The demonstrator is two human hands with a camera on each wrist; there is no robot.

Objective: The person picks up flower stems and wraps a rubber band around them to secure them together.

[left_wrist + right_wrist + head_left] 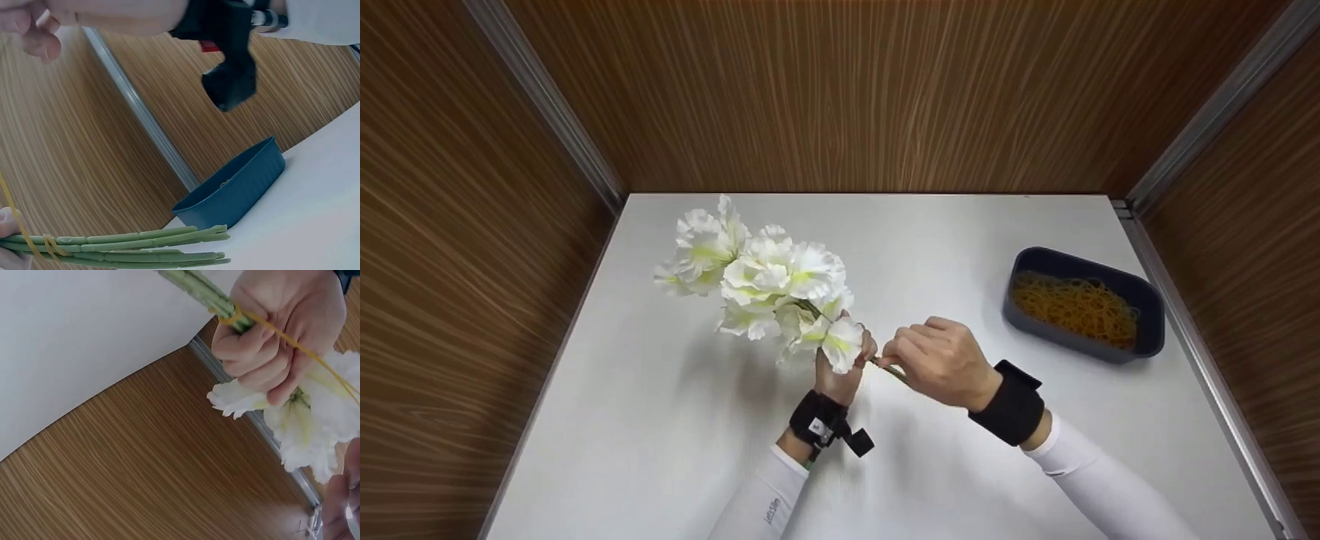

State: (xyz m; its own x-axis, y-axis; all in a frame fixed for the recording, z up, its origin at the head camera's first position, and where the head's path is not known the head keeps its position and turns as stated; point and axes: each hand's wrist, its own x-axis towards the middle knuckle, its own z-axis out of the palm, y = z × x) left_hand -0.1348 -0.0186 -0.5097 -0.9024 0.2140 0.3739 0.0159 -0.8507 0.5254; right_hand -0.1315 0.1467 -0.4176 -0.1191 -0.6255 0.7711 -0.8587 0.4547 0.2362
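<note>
A bunch of white flowers (pixel 765 277) with yellow-green centres hangs above the table, blooms toward the far left. My left hand (pixel 840 371) grips its green stems (pixel 152 242), fingers curled round them in the right wrist view. A yellow rubber band (pixel 298 346) loops round the stems beside that hand, and one stretch of it is pulled out straight. My right hand (pixel 941 360), fingers curled, is close to the stem ends and appears to hold the stretched band. The band's far end lies outside both wrist views.
On the right of the white table (pixel 930 247) stands a dark blue bin (pixel 1057 335) holding many yellow rubber bands (pixel 1076 307). Wood-grain panels (pixel 840 97) enclose the back and both sides, with metal strips at the corners.
</note>
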